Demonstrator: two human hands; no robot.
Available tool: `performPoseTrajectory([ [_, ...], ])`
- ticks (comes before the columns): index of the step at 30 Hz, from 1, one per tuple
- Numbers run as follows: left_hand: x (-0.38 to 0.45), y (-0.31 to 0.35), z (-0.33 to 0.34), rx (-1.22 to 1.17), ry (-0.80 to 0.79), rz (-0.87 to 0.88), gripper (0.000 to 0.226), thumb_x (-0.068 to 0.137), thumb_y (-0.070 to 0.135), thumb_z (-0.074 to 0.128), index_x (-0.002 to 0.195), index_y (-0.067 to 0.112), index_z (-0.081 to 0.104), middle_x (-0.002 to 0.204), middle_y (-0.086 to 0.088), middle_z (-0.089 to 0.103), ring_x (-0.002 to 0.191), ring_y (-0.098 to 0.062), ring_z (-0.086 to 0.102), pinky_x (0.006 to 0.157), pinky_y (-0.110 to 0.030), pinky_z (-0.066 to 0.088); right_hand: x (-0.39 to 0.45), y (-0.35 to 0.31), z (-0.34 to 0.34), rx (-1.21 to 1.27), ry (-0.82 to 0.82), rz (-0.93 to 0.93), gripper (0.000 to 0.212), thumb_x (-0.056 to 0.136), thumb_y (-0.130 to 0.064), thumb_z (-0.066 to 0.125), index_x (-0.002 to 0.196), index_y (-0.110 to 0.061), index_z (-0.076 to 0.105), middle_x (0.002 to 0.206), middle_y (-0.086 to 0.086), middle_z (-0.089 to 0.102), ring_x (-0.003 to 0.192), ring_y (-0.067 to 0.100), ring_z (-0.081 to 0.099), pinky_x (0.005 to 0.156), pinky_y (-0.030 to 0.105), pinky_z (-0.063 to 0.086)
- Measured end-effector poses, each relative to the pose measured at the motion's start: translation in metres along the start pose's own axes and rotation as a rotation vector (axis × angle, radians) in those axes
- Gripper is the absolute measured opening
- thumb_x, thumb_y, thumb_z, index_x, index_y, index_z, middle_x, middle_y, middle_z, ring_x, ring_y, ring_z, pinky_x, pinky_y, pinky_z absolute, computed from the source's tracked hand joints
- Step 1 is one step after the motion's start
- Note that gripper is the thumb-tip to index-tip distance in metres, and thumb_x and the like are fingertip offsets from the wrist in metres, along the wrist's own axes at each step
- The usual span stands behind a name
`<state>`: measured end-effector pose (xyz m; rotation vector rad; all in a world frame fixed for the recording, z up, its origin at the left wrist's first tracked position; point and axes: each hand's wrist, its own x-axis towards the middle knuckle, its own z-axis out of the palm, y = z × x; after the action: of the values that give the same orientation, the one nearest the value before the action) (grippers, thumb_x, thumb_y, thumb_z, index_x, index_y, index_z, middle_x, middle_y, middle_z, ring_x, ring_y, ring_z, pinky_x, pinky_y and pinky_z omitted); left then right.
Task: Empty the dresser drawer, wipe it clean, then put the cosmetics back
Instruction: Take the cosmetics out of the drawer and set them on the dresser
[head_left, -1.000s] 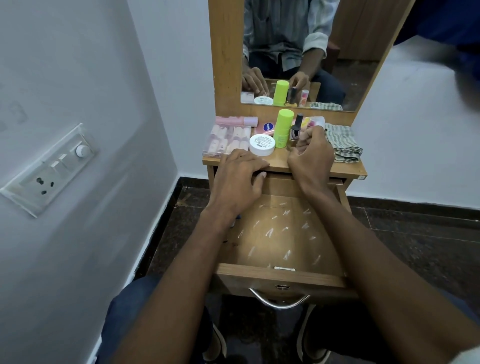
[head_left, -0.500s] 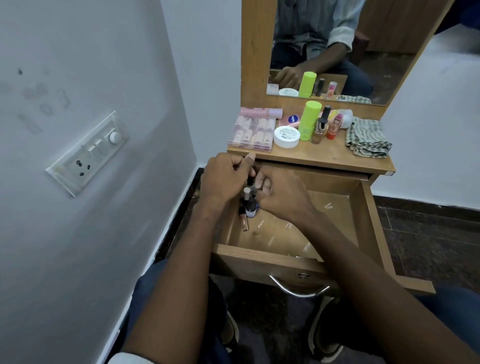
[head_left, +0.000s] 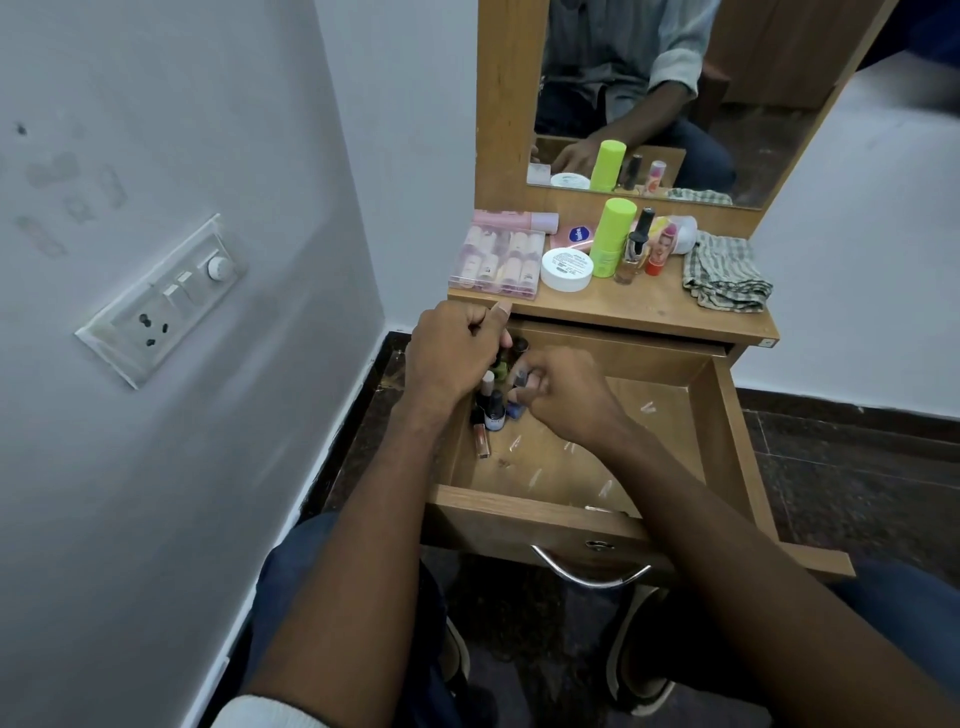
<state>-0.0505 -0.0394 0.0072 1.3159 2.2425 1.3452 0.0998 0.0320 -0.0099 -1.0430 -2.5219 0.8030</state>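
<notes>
Small nail-polish bottles stand upright, caps up, clustered in the back-left corner of the open drawer; one slim tube lies flat beside them, its long axis running front to back. My left hand curls over the cluster, grip closed round bottles. My right hand pinches one with bent fingers.

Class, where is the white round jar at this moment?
In the head view, the white jar sits on the dresser top, left of centre, between the clear case and the green bottle.
</notes>
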Motion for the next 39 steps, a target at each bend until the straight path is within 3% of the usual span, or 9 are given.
performPoseTrajectory([
  [4,-0.002,0.006,0.005,-0.02,0.022,0.067,0.039,0.105,0.046,0.058,0.077,0.029,0.079,0.06,0.015,0.07,0.054,-0.007,0.069,0.058,-0.023,0.054,-0.003,0.004,-0.021,0.133,0.16,0.042,0.012,0.089,-0.014,0.08,0.082,-0.022,0.075,0.072,-0.004,0.069,0.064,0.007,0.059,0.07,0.041,0.057],
  [10,-0.001,0.022,0.017,0.001,0.047,0.261,0.017,0.101,0.031,0.067,0.105,0.024,0.081,0.096,0.012,0.077,0.084,-0.006,0.069,0.075,-0.034,0.06,-0.006,0.003,-0.06,0.056,0.405,-0.038,0.004,0.094,-0.014,0.073,0.093,-0.017,0.072,0.095,-0.006,0.061,0.088,0.012,0.056,0.076,0.03,0.047],
  [17,-0.006,0.034,0.034,0.148,-0.079,0.412,0.036,0.1,0.028,0.067,0.136,0.025,0.069,0.133,0.009,0.068,0.121,-0.01,0.062,0.092,-0.041,0.059,0.024,0.019,-0.093,0.036,0.67,0.06,0.014,0.096,-0.006,0.071,0.107,-0.013,0.066,0.104,-0.003,0.066,0.096,0.014,0.063,0.082,0.03,0.055],
  [23,-0.005,0.035,0.036,0.199,-0.139,0.426,0.035,0.102,0.031,0.064,0.136,0.03,0.067,0.137,0.014,0.065,0.126,-0.008,0.059,0.094,-0.042,0.059,0.038,0.041,-0.104,0.011,0.738,0.115,0.02,0.093,0.003,0.067,0.103,-0.015,0.064,0.103,0.0,0.069,0.093,0.011,0.063,0.076,0.03,0.058],
  [27,-0.005,0.035,0.035,0.187,-0.124,0.422,0.032,0.101,0.029,0.065,0.132,0.03,0.071,0.132,0.014,0.067,0.121,-0.006,0.061,0.091,-0.038,0.059,0.047,0.046,-0.113,-0.03,0.701,0.148,0.032,0.089,0.005,0.074,0.108,-0.019,0.062,0.102,-0.001,0.07,0.087,0.006,0.063,0.057,0.006,0.043],
  [31,-0.004,0.036,0.034,0.186,-0.12,0.418,0.031,0.102,0.028,0.064,0.132,0.029,0.071,0.133,0.014,0.068,0.122,-0.006,0.06,0.092,-0.036,0.058,0.055,0.041,-0.116,-0.059,0.654,0.139,0.051,0.082,0.005,0.082,0.117,-0.02,0.056,0.109,0.004,0.072,0.091,0.014,0.067,0.066,0.029,0.059],
  [33,-0.004,0.036,0.034,0.188,-0.121,0.419,0.031,0.102,0.028,0.064,0.132,0.029,0.072,0.133,0.013,0.068,0.123,-0.006,0.06,0.093,-0.036,0.058,0.056,0.039,-0.115,-0.065,0.647,0.139,0.05,0.082,0.003,0.082,0.116,-0.02,0.055,0.107,0.004,0.071,0.093,0.017,0.068,0.074,0.041,0.063],
  [35,-0.003,0.036,0.034,0.192,-0.127,0.418,0.03,0.102,0.028,0.064,0.132,0.029,0.072,0.133,0.013,0.068,0.123,-0.007,0.06,0.093,-0.037,0.058,0.057,0.04,-0.111,-0.063,0.658,0.139,0.046,0.083,0.001,0.082,0.115,-0.019,0.057,0.104,0.003,0.07,0.094,0.019,0.068,0.078,0.043,0.062],
  [39,-0.003,0.036,0.033,0.19,-0.13,0.408,0.03,0.102,0.027,0.064,0.13,0.03,0.073,0.131,0.013,0.068,0.122,-0.007,0.06,0.09,-0.038,0.058,0.058,0.048,-0.103,-0.061,0.68,0.168,0.044,0.083,-0.003,0.085,0.116,-0.016,0.059,0.103,0.002,0.071,0.087,0.012,0.064,0.061,0.019,0.049],
])
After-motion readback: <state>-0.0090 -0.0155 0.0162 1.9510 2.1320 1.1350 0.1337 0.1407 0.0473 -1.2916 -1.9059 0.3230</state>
